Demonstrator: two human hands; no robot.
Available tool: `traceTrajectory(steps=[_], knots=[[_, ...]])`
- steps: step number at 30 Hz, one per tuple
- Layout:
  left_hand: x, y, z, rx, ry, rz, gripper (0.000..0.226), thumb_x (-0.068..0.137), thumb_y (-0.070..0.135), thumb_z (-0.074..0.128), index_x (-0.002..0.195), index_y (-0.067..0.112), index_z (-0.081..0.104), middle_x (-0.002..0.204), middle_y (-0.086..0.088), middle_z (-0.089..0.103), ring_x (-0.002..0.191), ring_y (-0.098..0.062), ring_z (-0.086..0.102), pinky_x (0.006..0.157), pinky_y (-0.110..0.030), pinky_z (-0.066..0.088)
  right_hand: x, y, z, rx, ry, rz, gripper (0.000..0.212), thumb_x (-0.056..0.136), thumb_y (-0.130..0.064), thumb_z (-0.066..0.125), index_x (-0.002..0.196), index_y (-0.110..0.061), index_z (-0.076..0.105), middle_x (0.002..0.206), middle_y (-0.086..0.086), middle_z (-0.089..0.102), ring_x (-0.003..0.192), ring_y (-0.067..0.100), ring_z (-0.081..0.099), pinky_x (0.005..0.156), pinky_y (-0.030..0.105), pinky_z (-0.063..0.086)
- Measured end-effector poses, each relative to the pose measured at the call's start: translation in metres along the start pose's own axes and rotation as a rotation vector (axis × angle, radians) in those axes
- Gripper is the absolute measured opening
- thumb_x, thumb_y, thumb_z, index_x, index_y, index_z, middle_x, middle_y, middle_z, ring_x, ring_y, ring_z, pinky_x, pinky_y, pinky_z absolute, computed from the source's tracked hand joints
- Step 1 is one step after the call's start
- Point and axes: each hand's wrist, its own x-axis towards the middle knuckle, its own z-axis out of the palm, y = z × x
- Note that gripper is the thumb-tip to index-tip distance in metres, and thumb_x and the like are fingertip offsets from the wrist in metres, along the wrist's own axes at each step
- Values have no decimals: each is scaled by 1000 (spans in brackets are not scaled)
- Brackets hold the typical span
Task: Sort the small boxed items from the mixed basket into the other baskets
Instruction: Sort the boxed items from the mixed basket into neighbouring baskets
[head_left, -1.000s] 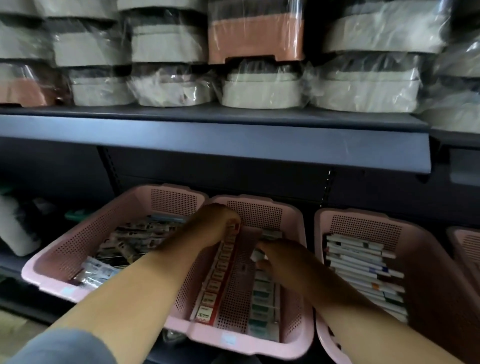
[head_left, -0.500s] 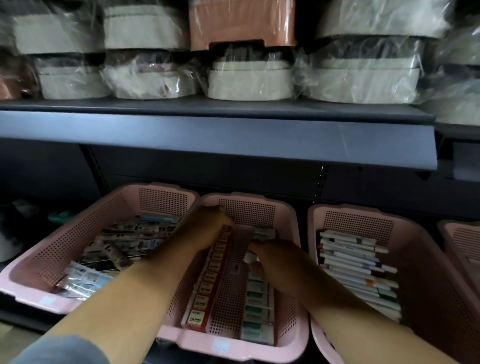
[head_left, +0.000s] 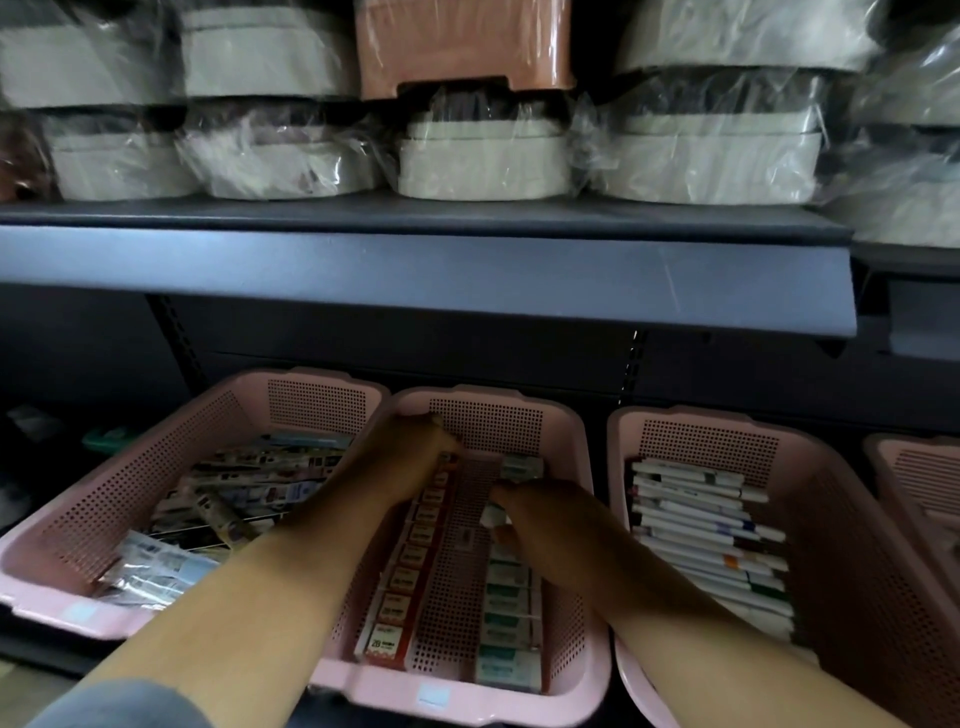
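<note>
The small boxed items sit in three pink baskets side by side on a lower shelf. The mixed basket (head_left: 130, 483) is the left one, and its jumbled boxes (head_left: 249, 483) lie at all angles, some crosswise over others. Just right of it, the middle basket (head_left: 452, 691) holds two neat rows running front to back: a red-labelled row (head_left: 410, 561) along its left side and a green-and-white row (head_left: 506, 618) along its right, with a bare strip of perforated floor between them.

Both hands are in this middle basket. The left hand (head_left: 415, 447) reaches over the basket's left wall and rests, back upward, on the far end of the red-labelled row; its fingers bend down out of sight, so I cannot tell whether they grip anything. The right hand (head_left: 540, 506) lies over the far part of the green-and-white row, fingers curled, pinching a pale box (head_left: 493, 517) at the fingertips.

The right basket (head_left: 857, 545) carries a tidy stack of white boxes (head_left: 701, 525) lying crosswise. A fourth basket (head_left: 914, 478) shows at the right edge. A grey sleeve (head_left: 119, 706) shows at the bottom left. Above, a dark upper shelf (head_left: 415, 275) bears plastic-wrapped goods (head_left: 478, 161), mostly cream, one salmon-coloured (head_left: 462, 47)
</note>
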Motion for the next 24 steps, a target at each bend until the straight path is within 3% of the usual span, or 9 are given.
traceTrajectory(steps=[10,14,15,17,19,24], knots=[[0,-1,-2,7,-22,-24,31,80,31,74,109,44,77,97,17,79,91,-4,76,91,-42,59,1,1,1,35,-11,17,24,97,-39,53,115,-25,58,115,-2,69,105,21,66,88,34,54],[1,0,-2,65,10,-11,23,84,34,72,103,47,76,94,17,79,88,-3,75,88,-40,58,-1,0,-1,97,-3,39,21,95,-39,57,113,-29,61,114,-5,69,105,19,66,89,33,54],[2,-2,-3,138,3,-3,18,87,36,71,103,44,76,94,16,78,88,-2,74,89,-39,57,-1,0,-2,131,7,53,22,94,-40,59,113,-29,63,114,-7,70,104,16,66,89,32,53],[5,-3,-7,523,-54,93,15,94,37,66,107,39,75,103,20,70,97,0,63,94,-31,50,1,0,-6,226,33,94,24,92,-40,64,114,-31,66,114,-10,69,104,11,65,88,28,52],[4,0,-12,747,-53,187,18,97,34,65,112,39,72,104,22,58,100,-2,55,84,-26,43,5,1,-12,349,71,164,28,89,-37,71,115,-29,67,112,-9,68,101,11,65,83,27,52],[-3,11,-14,471,-157,154,9,92,42,72,98,39,78,96,21,73,91,4,66,89,-30,55,15,1,-20,494,174,273,25,82,-34,79,99,-27,63,95,-5,66,85,11,62,69,30,50]])
